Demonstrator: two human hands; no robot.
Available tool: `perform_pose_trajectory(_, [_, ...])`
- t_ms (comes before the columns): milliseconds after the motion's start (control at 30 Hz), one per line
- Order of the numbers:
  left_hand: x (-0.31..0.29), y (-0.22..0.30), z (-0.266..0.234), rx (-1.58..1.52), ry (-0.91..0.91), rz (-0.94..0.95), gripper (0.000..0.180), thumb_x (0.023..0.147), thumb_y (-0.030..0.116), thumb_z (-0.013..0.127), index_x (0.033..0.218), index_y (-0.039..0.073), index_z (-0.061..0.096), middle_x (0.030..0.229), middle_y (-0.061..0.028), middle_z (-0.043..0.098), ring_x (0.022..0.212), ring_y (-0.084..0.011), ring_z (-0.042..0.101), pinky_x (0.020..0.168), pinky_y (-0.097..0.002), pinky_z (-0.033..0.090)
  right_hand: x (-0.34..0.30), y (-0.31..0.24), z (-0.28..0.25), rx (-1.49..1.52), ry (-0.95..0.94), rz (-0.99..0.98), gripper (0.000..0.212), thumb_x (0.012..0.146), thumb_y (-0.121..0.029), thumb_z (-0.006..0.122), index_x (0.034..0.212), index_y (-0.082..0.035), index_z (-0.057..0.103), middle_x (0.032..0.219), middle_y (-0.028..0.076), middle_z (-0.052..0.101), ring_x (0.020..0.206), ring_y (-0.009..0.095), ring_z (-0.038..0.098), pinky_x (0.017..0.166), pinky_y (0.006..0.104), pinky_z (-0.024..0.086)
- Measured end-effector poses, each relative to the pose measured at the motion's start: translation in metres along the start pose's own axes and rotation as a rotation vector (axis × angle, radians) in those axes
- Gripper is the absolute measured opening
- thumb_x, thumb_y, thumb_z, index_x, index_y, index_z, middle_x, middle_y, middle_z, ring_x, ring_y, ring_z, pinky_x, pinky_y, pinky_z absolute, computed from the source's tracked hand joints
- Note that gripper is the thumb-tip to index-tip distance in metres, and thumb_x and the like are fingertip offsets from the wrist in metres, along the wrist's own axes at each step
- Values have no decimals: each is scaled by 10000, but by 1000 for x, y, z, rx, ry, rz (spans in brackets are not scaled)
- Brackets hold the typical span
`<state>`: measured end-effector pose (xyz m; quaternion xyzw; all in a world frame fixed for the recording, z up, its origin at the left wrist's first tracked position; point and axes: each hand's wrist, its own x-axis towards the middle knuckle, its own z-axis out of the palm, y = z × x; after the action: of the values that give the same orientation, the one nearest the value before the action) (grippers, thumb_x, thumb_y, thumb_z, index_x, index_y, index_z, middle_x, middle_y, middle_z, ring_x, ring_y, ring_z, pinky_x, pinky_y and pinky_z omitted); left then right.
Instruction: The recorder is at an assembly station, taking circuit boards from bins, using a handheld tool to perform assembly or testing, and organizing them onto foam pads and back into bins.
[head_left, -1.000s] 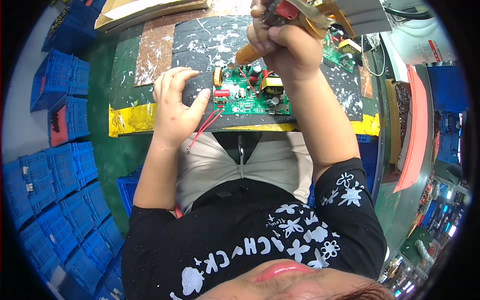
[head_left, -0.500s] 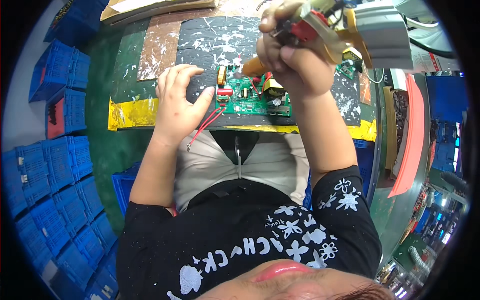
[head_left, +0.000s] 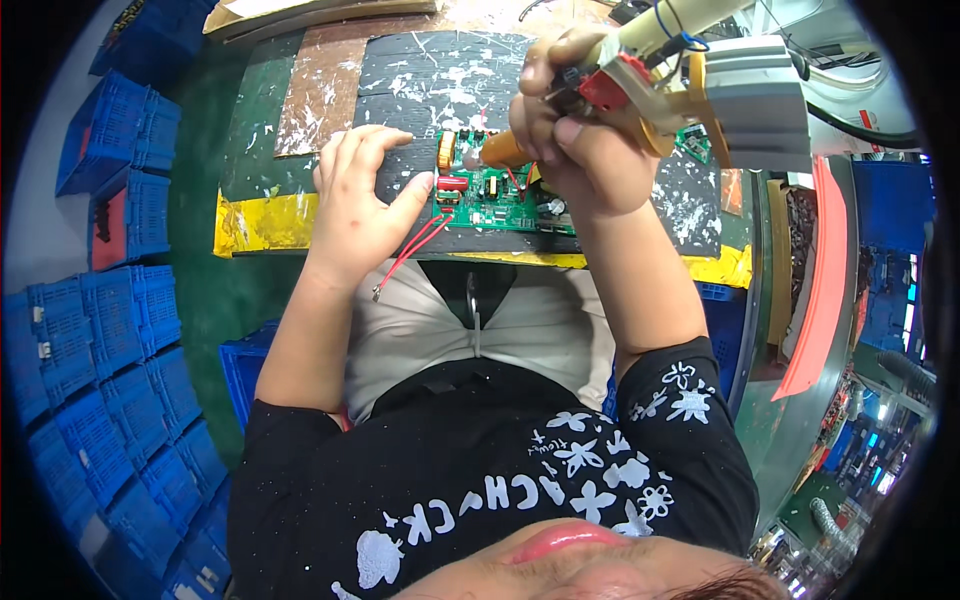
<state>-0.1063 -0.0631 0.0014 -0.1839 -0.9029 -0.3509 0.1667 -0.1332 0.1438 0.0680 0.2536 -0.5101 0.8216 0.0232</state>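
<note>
Circuit boards (head_left: 495, 214), two of them, are seen on one black mat (head_left: 420, 75), the left one beneath the orange nozzle (head_left: 507, 149) of one glue gun (head_left: 610, 88) clamped by the right hand (head_left: 595, 160). The left hand's fingers (head_left: 345, 160) are spread beside that board; white lettering (head_left: 497, 493) is printed on the black T-shirt (head_left: 480, 425).

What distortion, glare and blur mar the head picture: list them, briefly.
Head view: a black fisheye rim, with the stacked blue crates leaning along its curve; head view, far right: small bright glints among cluttered shapes; head view, centre: circuit board fairly clear, its smallest parts too fine to tell apart.
</note>
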Motion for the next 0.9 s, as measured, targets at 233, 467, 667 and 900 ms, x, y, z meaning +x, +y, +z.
perform_pose_trajectory(233, [5, 4, -2, 29, -79, -74, 519, 687, 388, 766, 1085, 105, 590, 1094, -74, 559, 1096, -278, 455, 951, -405, 337, 0, -11, -3, -22, -29, -42, 483, 674, -14, 535, 1147, 23, 445, 1008, 186, 542, 488, 100, 441, 509, 268, 385])
perform_pose_trajectory(467, [8, 8, 1, 104, -105, -186, 534, 685, 447, 759, 1065, 99, 617, 1090, -66, 561, 1114, -275, 448, 971, -396, 331, -10, -13, -7, 26, -15, 23, 492, 675, -6, 529, 1158, 34, 445, 1015, 190, 532, 471, 97, 433, 503, 266, 386])
perform_pose_trajectory(667, [8, 9, 2, 132, -131, -210, 499, 713, 456, 737, 1050, 105, 627, 1073, -68, 561, 1119, -273, 446, 966, -408, 331, -10, -14, -4, -44, -2, 58, 482, 688, -13, 535, 1158, 38, 444, 1014, 191, 529, 469, 94, 430, 495, 253, 382])
perform_pose_trajectory(900, [8, 11, 2, 172, -120, -206, 453, 751, 454, 704, 1047, 119, 632, 1052, -66, 564, 1100, -281, 450, 953, -411, 336, -14, -19, 1, 18, -49, 19, 465, 701, -21, 547, 1150, 33, 436, 1062, 197, 513, 490, 95, 434, 488, 242, 375])
